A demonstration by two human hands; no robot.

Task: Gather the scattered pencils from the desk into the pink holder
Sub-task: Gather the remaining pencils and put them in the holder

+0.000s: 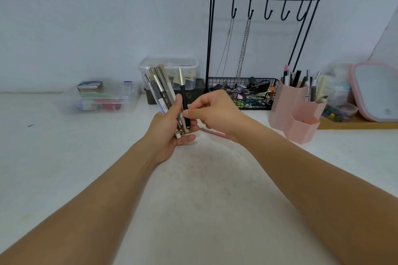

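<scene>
Most pencils sit bunched in the left hand (172,129), the right hand (212,112) pinching a black one (184,105) into it; one pink pencil (212,131) lies mid-desk, and the pink holder (295,112) waits near the desk's right rear edge.

Near half of the desk (193,200) is wide open, so plenty of room to move low and close, and the left side is bare too until the clear bin (97,99) at the far edge. Far right gets crowded: the pink holder (295,114) sits just in front of the wire rack (254,49) with its basket, and a mirror (374,90) leans just right of it. One pink pencil (212,131) lies mid-desk under the right hand (215,112).
</scene>
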